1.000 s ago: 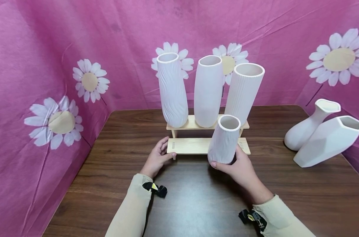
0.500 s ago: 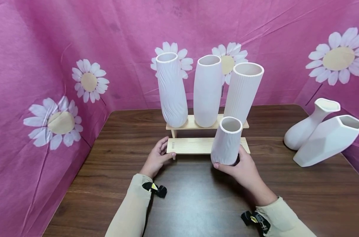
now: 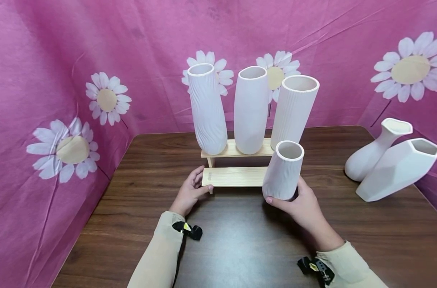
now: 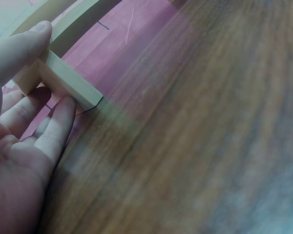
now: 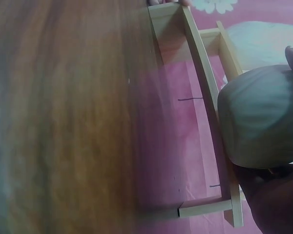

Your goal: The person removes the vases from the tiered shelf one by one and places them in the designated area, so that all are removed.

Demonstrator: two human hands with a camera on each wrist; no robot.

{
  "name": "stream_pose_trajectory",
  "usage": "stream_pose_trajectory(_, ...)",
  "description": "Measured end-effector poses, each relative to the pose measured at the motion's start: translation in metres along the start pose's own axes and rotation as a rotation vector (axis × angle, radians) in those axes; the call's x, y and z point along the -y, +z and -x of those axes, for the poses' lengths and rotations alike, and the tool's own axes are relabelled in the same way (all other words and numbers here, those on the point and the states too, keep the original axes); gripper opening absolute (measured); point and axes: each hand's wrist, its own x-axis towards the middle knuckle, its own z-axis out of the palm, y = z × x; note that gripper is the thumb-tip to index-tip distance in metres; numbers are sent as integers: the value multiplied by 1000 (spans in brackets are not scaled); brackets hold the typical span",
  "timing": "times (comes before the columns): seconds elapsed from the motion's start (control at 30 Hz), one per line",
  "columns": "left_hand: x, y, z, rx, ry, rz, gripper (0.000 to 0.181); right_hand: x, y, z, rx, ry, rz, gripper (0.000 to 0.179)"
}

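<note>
My left hand (image 3: 189,193) grips the left end of a two-step wooden stand (image 3: 236,177). In the left wrist view the thumb lies along the board's edge and the fingers are at the stand's leg (image 4: 71,83). Low near its base, my right hand (image 3: 306,206) holds a short white vase (image 3: 282,174) with a rippled surface. This vase overlaps the right end of the lower step and tilts slightly right. On the upper step stand three tall white vases: a wavy-ridged one (image 3: 208,112), a smooth one (image 3: 251,112) and a finely ribbed one (image 3: 293,112).
At the table's right side are two more white vases, a narrow-necked one (image 3: 369,158) and a faceted one (image 3: 398,172). A pink cloth (image 3: 161,48) with printed daisies hangs behind and beside the dark wooden table (image 3: 236,248). Black straps with small devices sit at both wrists.
My right hand has shifted the short vase to the right along the front of the lower step. The left hand keeps its grip on the stand's left end.
</note>
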Motion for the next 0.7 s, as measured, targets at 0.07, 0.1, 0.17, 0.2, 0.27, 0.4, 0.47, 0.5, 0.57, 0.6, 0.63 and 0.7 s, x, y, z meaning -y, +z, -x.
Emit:
stream_pose_trajectory(0.07,-1,0,0,-1,-1,0,81,-1,-1,0,-5,5,5,84)
stream_pose_trajectory(0.1,-1,0,0,-1,-1,-1,81,-2,-2,0,-8,7,7,83)
stream_pose_trajectory(0.17,-2,1,0,0,-2,2,81,-3,-4,1,-17,8,17,82)
stream_pose_trajectory(0.2,-2,1,0,1,0,3,81,-3,-5,1,-21,7,21,82)
stream_pose_trajectory(0.27,-2,1,0,2,1,4,81,-4,-6,2,-29,5,28,82)
stream_pose_trajectory(0.4,-1,1,0,4,4,6,81,-5,-10,3,-40,4,35,81)
stream_pose_trajectory(0.47,-1,1,0,4,6,5,80,-6,-11,3,-42,5,37,80)
stream_pose_trajectory(0.5,-1,1,-1,5,7,2,80,-7,-12,4,-43,5,38,80)
stream_pose_trajectory(0.57,-1,0,-1,5,8,0,80,-8,-13,4,-47,4,33,79)
stream_pose_trajectory(0.6,-1,0,-1,4,8,1,80,-9,-14,4,-51,2,33,79)
stream_pose_trajectory(0.63,-1,0,-1,5,8,0,80,-10,-14,4,-55,0,32,78)
stream_pose_trajectory(0.7,-1,0,-1,3,7,-1,80,-12,-15,4,-61,-6,27,78)
